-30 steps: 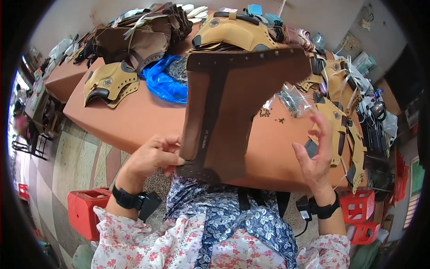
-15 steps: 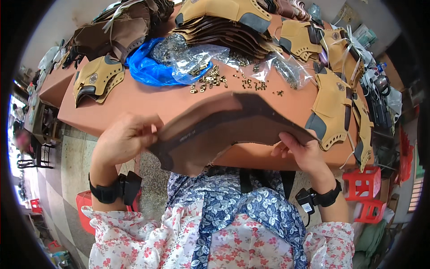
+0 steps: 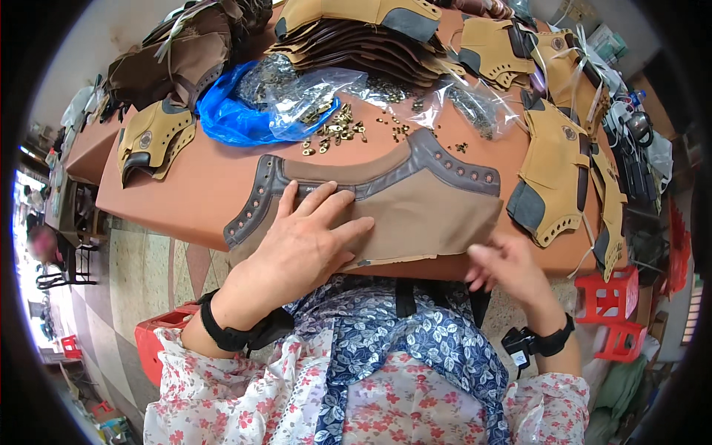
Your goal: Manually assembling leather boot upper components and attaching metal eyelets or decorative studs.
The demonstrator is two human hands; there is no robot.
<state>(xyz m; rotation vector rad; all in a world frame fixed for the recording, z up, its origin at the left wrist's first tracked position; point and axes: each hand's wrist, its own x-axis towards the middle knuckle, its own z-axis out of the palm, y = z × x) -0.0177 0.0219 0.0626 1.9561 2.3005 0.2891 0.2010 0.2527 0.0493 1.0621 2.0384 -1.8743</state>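
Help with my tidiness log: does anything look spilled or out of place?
Small metal fittings lie scattered on the orange table beside the blue plastic bag; outside any bag, they look spilled, though perhaps set out deliberately.

The orange-brown table (image 3: 182,204) carries a brown upper (image 3: 426,211), tan uppers (image 3: 550,167), brass-coloured fittings (image 3: 343,126) and a blue bag (image 3: 222,119).

Red stools (image 3: 608,281), seemingly plastic, stand at right.

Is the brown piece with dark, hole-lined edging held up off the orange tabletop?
No: the brown piece lies spread on the orange tabletop, the person's left hand resting palm-down on it.
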